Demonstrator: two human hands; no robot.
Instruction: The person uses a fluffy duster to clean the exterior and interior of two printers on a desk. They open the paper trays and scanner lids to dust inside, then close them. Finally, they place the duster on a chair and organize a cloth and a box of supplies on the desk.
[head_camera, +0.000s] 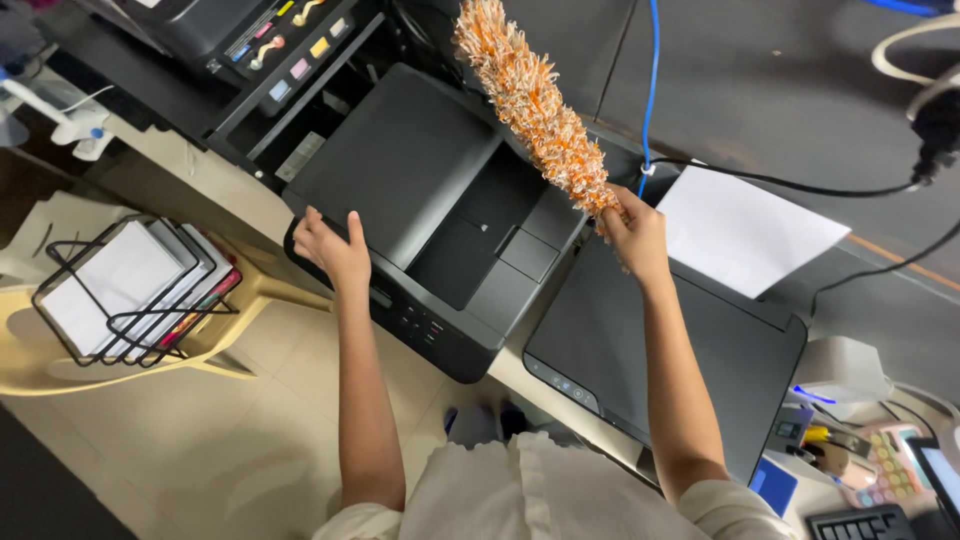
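Right hand (634, 232) grips duster (532, 105); left hand (331, 248) on printer (420, 190)

Duster (530, 105) over left printer (420, 200) — scanner (670, 350) right, wire rack (130, 290) left

Single head view — looks steeply down from above the person's own shoulders, both forearms reaching away from the lens. Left hand (333, 250) sits left of centre, right hand (634, 235) right of centre, mid-range — neither close up. No second view, so nothing shared.
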